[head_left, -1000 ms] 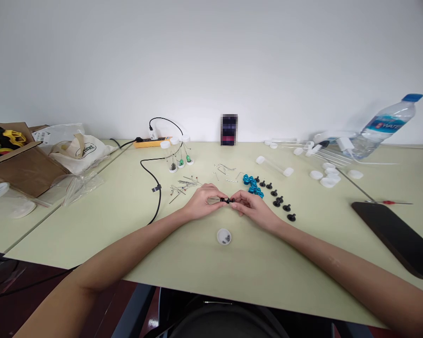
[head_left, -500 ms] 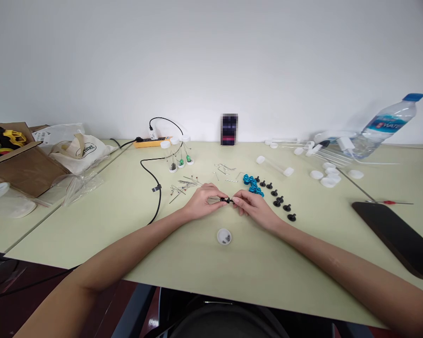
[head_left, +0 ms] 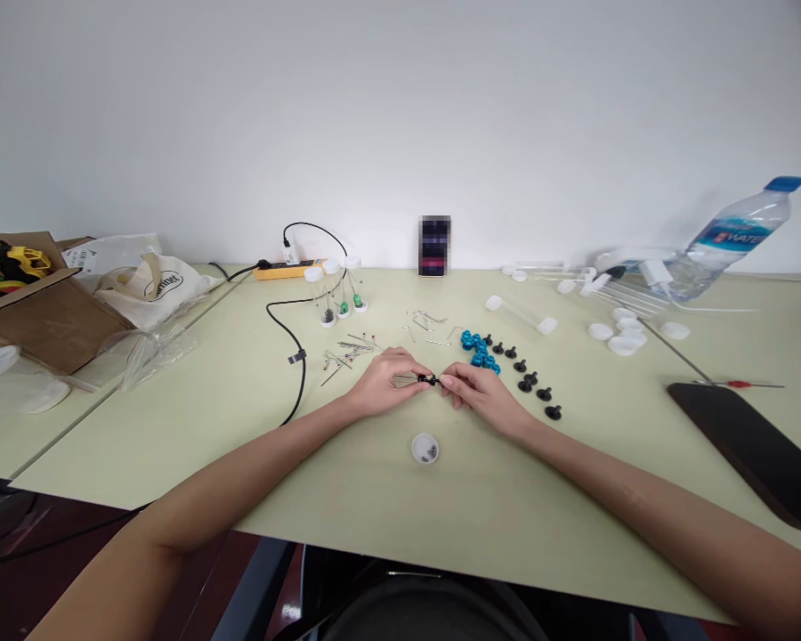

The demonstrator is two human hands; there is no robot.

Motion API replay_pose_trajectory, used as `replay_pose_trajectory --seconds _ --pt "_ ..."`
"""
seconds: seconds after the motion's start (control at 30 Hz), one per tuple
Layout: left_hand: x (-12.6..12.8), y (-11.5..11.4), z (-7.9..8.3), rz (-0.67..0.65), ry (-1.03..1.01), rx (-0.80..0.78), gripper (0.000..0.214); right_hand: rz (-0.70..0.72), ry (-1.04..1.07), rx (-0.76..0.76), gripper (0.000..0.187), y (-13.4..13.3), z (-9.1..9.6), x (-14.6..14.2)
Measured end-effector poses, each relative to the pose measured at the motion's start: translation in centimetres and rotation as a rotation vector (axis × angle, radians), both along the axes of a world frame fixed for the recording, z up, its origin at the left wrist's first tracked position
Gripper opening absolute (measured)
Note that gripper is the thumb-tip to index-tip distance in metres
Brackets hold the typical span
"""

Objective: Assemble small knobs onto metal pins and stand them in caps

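Observation:
Between my two hands, over the middle of the table, is a small black part (head_left: 428,379) with a thin metal rod running into my left palm. My left hand (head_left: 388,381) pinches it from the left with thumb and forefinger. The thumb and fingers of my right hand (head_left: 475,392) close on its right end, hiding that tip. Just in front of the hands lies a round white cap (head_left: 425,449) holding tiny dark pieces. Blue knobs (head_left: 481,351) sit in a cluster beyond my right hand, and black flanged pieces (head_left: 527,383) form a curved row beside it.
Thin metal rods (head_left: 351,354) lie scattered left of my hands, bent wires (head_left: 427,319) behind them. Clear tubes with green and dark pieces (head_left: 343,307) stand at back left. White caps (head_left: 624,344), a screwdriver (head_left: 740,385), a black phone (head_left: 748,445) and a water bottle (head_left: 738,236) are rightward.
My right fingers have shifted very slightly around the end of the black part. Both hands otherwise keep their place and grip.

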State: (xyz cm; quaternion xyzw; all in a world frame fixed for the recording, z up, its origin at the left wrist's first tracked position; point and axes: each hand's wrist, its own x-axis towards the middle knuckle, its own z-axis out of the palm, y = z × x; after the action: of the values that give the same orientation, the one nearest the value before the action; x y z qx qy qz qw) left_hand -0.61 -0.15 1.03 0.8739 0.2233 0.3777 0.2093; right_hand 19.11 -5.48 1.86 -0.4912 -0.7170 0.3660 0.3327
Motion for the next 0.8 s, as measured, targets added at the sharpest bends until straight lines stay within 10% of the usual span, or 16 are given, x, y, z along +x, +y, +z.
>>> replay_pose_trajectory --seconds 0.8 --pt "-0.13 -0.02 0.05 -0.011 0.036 -0.021 0.018 0.003 0.014 -0.027 0.026 0.16 -0.44 0.02"
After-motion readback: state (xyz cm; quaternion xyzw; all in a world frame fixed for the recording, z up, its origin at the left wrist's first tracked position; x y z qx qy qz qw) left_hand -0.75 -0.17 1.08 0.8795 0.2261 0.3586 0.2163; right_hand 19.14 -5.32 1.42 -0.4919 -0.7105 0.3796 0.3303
